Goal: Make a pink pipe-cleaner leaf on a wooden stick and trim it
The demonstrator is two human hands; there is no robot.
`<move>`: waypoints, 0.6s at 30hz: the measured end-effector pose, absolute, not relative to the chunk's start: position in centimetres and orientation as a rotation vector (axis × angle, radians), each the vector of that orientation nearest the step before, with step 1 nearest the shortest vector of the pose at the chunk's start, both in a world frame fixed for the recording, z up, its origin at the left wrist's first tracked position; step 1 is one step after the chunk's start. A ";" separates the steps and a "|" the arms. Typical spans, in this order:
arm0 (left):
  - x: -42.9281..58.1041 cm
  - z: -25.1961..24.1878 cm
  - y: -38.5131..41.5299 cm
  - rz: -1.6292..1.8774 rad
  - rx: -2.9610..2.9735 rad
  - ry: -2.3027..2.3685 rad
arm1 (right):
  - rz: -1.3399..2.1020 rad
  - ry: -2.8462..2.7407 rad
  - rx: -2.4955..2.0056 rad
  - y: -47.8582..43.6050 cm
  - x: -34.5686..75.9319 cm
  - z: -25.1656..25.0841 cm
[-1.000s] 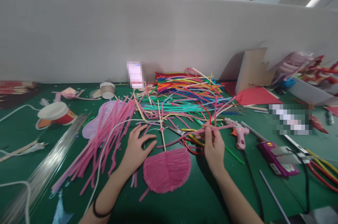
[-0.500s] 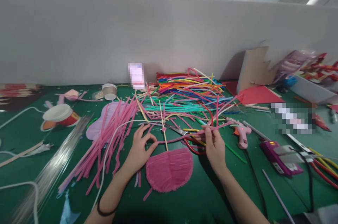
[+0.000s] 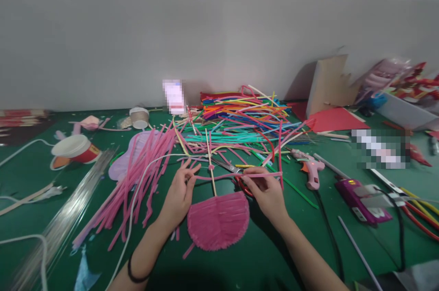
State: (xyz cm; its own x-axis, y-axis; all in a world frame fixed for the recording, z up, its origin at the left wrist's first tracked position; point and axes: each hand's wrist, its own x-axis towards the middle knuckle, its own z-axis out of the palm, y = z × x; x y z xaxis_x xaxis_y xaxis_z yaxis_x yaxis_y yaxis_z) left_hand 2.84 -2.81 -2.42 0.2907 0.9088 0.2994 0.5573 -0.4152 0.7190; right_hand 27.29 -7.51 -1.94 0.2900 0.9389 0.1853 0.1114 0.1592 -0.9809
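Note:
A pink pipe cleaner (image 3: 219, 176) stretches sideways between my two hands, passing across a thin wooden stick. My left hand (image 3: 180, 186) pinches its left end between thumb and fingers. Farther along, my right hand (image 3: 265, 192) grips it, and a length sticks out to the right. Below lies a pink rounded fan-like piece (image 3: 218, 221) made of pipe cleaners side by side. The wooden stick (image 3: 213, 183) rises from its top edge and carries a small pink knot (image 3: 211, 168). Scissors (image 3: 229, 166) lie behind, their handles partly hidden by my right hand.
Loose pink pipe cleaners (image 3: 137, 190) lie left, over a lilac shape (image 3: 118, 163). A heap of coloured pipe cleaners (image 3: 240, 112) is at the back. A pink glue gun (image 3: 313, 169) and purple power strip (image 3: 360, 202) are right. A paper cup (image 3: 76, 148) stands left.
My right hand has slid left along the pink pipe cleaner, closer to my left hand, and turned palm-down. My left hand still pinches its end. The view has shifted slightly.

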 end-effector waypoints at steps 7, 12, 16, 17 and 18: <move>3.3 -2.2 -3.5 1.029 2.048 1.240 | 0.738 -1.391 -1.282 -7.8 27.0 -1.2; 3.2 -1.8 -3.6 1.230 2.163 1.326 | 0.711 -1.559 -1.283 -8.1 26.9 -1.9; 3.3 -2.0 -3.8 1.361 2.030 1.292 | 0.644 -1.729 -1.317 -8.3 26.5 -1.9; 3.4 -2.0 -3.9 1.357 1.989 1.266 | 0.624 -1.753 -1.332 -8.3 26.3 -1.9; 3.5 -2.0 -4.0 1.342 1.951 1.239 | 0.599 -1.773 -1.346 -8.4 26.2 -1.8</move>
State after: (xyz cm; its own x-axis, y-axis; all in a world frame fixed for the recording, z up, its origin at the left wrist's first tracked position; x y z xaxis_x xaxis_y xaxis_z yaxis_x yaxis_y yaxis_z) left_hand 3.47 -4.03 -2.04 0.1163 0.8673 0.4839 0.4138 -0.4852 0.7703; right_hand 26.23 -8.36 -1.82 -0.1011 0.9429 0.3173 0.5571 0.3179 -0.7672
